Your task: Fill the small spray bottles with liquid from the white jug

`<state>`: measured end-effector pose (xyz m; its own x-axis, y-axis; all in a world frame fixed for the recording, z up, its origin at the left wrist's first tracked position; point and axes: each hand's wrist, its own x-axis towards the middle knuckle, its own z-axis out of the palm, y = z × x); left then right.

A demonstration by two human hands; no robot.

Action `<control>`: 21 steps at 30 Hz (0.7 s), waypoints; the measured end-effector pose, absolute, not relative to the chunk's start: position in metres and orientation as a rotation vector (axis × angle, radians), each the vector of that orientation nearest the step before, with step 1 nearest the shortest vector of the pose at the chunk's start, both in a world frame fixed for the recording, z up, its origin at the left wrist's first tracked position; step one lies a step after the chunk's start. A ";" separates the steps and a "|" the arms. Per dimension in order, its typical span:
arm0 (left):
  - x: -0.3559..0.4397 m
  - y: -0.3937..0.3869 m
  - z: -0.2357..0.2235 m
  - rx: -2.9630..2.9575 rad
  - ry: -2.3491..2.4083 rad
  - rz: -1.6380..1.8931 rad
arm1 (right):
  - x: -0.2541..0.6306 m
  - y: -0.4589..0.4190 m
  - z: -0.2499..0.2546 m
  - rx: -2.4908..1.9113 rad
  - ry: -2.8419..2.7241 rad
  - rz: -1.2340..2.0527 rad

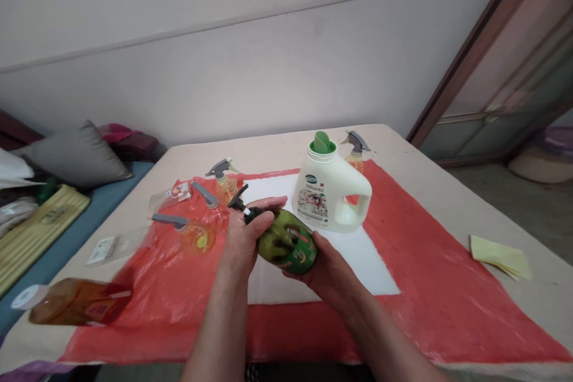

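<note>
A green pump bottle [280, 234] with a black pump head is held tilted over the white sheet, its pump pointing up and left. My left hand [245, 233] is wrapped round the neck end, its thumb over the shoulder of the bottle. Round the base, beside the green label, my right hand [324, 265] is closed. Just behind the bottle stands a large white detergent jug [313, 188], with a green spout showing in its open mouth and its handle to the right. The bottle's underside is hidden by my fingers.
Beneath lie a white sheet [277, 289] and red plastic sheeting [430, 262]. Spray bottles [226, 185] stand around; an orange bottle [199, 237] lies on the left. A brown-liquid bottle [80, 301] lies front left. Yellow paper [501, 255] is at the right.
</note>
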<state>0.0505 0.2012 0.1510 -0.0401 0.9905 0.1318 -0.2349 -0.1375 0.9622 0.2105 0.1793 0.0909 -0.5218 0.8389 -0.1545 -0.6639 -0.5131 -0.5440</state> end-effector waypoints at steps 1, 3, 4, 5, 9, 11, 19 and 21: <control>0.051 0.202 0.151 1.097 0.983 1.443 | 0.211 0.180 0.092 -0.465 -0.549 2.051; 0.051 0.203 0.150 1.058 0.992 1.483 | 0.211 0.181 0.093 -0.415 -0.594 1.967; 0.051 0.204 0.150 1.045 0.993 1.505 | 0.211 0.182 0.092 -0.412 -0.615 1.929; 0.051 0.204 0.149 1.041 0.995 1.520 | 0.210 0.182 0.092 -0.421 -0.632 1.897; 0.053 0.206 0.147 1.029 0.996 1.553 | 0.207 0.184 0.087 -0.450 -0.676 1.812; 0.054 0.206 0.147 0.996 0.997 1.578 | 0.206 0.184 0.086 -0.475 -0.710 1.753; 0.054 0.208 0.147 0.887 0.971 1.641 | 0.208 0.183 0.082 -0.563 -0.864 1.589; 0.053 0.207 0.148 0.892 0.955 1.642 | 0.209 0.185 0.084 -0.572 -0.760 1.772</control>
